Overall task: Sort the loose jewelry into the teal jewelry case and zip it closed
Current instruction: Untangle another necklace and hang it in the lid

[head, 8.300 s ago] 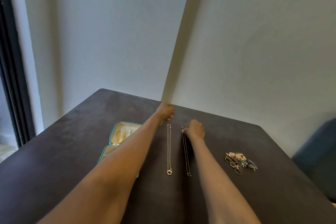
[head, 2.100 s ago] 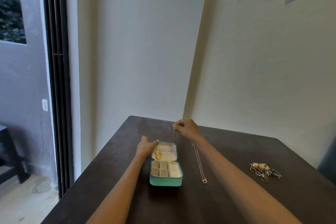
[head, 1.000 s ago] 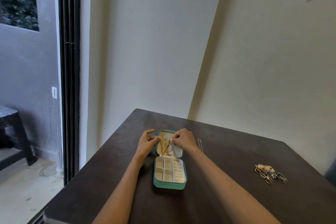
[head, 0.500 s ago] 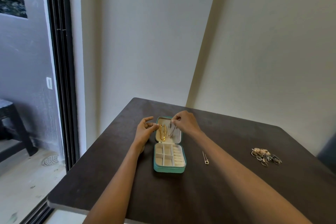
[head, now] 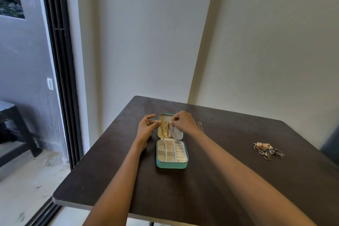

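Case [head: 172, 165], teal, lies open on dark table [head: 229, 180] in a pale-walled corner beside a glass door | gold chains [head: 164, 129] in lid; ring pile [head: 267, 150] well apart at right | right hand [head: 183, 121] pinches thin silver chain [head: 171, 132] at lid; left hand [head: 146, 127] curled at lid's left edge, what it holds I cannot tell

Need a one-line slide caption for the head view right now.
Both hands, left and right, work at the open teal jewelry case's lid; loose rings wait on the table.

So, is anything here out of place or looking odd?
Nothing is damaged or spilled. Still outside the open case: a thin necklace on the table beside the right arm, and a pile of rings far right.
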Demonstrator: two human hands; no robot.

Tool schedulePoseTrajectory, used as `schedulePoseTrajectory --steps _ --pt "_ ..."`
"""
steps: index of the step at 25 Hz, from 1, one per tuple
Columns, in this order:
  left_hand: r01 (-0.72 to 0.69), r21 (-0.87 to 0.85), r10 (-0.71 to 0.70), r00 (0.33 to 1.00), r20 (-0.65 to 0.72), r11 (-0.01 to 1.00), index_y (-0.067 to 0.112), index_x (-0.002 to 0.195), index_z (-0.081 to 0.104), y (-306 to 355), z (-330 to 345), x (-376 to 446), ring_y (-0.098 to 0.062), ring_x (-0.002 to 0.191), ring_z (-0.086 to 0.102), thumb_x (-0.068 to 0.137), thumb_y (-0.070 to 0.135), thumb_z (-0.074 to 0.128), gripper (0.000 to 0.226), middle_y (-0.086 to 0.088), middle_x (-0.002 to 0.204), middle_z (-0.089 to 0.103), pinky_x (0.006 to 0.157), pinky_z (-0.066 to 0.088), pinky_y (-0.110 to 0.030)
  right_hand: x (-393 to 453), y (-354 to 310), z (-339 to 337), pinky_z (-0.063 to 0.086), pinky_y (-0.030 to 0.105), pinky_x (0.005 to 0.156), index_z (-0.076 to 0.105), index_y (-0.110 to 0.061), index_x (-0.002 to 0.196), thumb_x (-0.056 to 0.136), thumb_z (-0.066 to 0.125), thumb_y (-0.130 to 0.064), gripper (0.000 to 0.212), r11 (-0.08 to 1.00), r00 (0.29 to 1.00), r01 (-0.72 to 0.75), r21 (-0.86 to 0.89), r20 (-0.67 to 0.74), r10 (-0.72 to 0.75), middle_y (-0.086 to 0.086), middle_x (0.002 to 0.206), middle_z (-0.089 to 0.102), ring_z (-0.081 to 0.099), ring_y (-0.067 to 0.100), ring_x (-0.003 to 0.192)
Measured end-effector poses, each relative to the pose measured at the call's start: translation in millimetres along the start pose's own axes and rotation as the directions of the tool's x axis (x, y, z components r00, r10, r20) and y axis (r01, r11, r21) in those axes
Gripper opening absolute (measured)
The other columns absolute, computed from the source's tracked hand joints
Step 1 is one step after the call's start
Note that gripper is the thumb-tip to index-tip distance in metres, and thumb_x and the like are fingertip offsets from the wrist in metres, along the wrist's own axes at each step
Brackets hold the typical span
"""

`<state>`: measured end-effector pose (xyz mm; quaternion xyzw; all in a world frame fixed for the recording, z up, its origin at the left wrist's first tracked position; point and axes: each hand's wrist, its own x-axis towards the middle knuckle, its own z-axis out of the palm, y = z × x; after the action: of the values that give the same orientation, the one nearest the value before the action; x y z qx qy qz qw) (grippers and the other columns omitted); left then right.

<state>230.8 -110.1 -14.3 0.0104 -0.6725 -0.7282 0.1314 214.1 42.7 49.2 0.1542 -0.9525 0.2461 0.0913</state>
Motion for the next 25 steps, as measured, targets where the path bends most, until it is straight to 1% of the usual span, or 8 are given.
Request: schedulePoseTrajectory --steps 5,9,12,14,16,17,20,25 --pt "-0.008 -0.015 0.008 1.0 0.01 1.0 0.007 0.122 0.052 1.0 0.0 1.2 -0.007 0.077 0.062 0.085 0.008 0.066 0.04 -0.003 0.088 0.066 0.056 0.047 -0.008 6.2 -1.8 10.3 0.051 0.029 0.069 0.074 -0.009 0.085 0.09 0.06 -0.017 0.017 0.993 0.995 0.023 -0.117 -0.091 -0.034 0.004 0.087 0.072 0.066 0.018 0.082" --pt "-0.002 -0.029 0.003 1.0 0.013 1.0 0.004 0.12 0.055 -0.7 -1.0 2.6 -0.008 0.078 0.063 0.084 0.007 0.066 0.038 -0.005 0.089 0.066 0.056 0.047 -0.007 9.0 0.6 18.4 0.047 0.026 0.069 0.073 -0.011 0.087 0.094 0.054 -0.019 0.022 0.966 0.969 0.09 -0.241 -0.204 -0.142 0.003 0.088 0.07 0.061 0.017 0.085" --pt "0.004 -0.037 -0.003 1.0 0.028 0.999 0.002 0.119 0.058 0.0 -1.7 1.5 -0.005 0.076 0.064 0.084 0.005 0.065 0.036 -0.006 0.092 0.067 0.058 0.047 -0.008 9.8 6.0 21.1 0.045 0.023 0.065 0.072 -0.011 0.087 0.094 0.055 -0.017 0.02 0.918 0.946 0.153 -0.367 -0.214 -0.243 0.004 0.087 0.068 0.057 0.015 0.081" --pt "0.009 -0.036 -0.007 0.999 0.035 0.999 0.002 0.118 0.059 2.1 -2.3 -0.2 0.001 0.07 0.065 0.084 0.003 0.065 0.034 -0.005 0.091 0.066 0.057 0.047 -0.007 7.5 7.3 21.5 0.043 0.021 0.055 0.071 -0.011 0.076 0.083 0.071 -0.011 0.007 0.861 0.92 0.179 -0.476 -0.23 -0.318 0.003 0.074 0.065 0.056 0.014 0.069" --pt "0.01 -0.041 -0.008 0.999 0.045 0.999 0.001 0.116 0.06 3.3 -2.6 -1.0 0.005 0.066 0.064 0.084 0.002 0.064 0.032 -0.005 0.089 0.065 0.056 0.046 -0.006 3.8 8.4 23.4 0.039 0.02 0.045 0.066 -0.013 0.061 0.06 0.087 -0.007 0.021 0.821 0.9 0.212 -0.531 -0.222 -0.376 0.0 0.06 0.061 0.053 0.013 0.055" --pt "0.008 -0.04 -0.006 0.999 0.049 0.999 0.001 0.116 0.06 3.4 -2.8 -1.2 0.006 0.065 0.064 0.084 0.001 0.064 0.032 -0.004 0.088 0.065 0.056 0.046 -0.006 3.1 8.2 23.5 0.04 0.02 0.043 0.066 -0.014 0.06 0.054 0.09 -0.007 0.025 0.805 0.893 0.222 -0.55 -0.216 -0.394 0.0 0.058 0.06 0.053 0.013 0.053" --pt "0.004 -0.043 -0.001 0.999 0.052 0.999 0.002 0.114 0.06 4.6 -3.7 -2.3 0.007 0.064 0.064 0.084 0.0 0.064 0.031 -0.004 0.087 0.065 0.056 0.046 -0.006 4.1 11.1 22.8 0.044 0.021 0.044 0.066 -0.015 0.065 0.051 0.092 -0.01 0.029 0.76 0.858 0.282 -0.586 -0.201 -0.473 -0.001 0.06 0.063 0.055 0.013 0.055" --pt "-0.002 -0.052 0.005 0.998 0.059 0.999 0.002 0.113 0.061 7.1 -3.6 -3.6 0.007 0.064 0.064 0.083 -0.001 0.064 0.03 -0.005 0.088 0.065 0.055 0.046 -0.006 7.7 13.2 18.7 0.041 0.02 0.044 0.065 -0.015 0.063 0.052 0.092 -0.016 0.03 0.713 0.838 0.3 -0.634 -0.182 -0.515 -0.001 0.057 0.061 0.052 0.012 0.054"
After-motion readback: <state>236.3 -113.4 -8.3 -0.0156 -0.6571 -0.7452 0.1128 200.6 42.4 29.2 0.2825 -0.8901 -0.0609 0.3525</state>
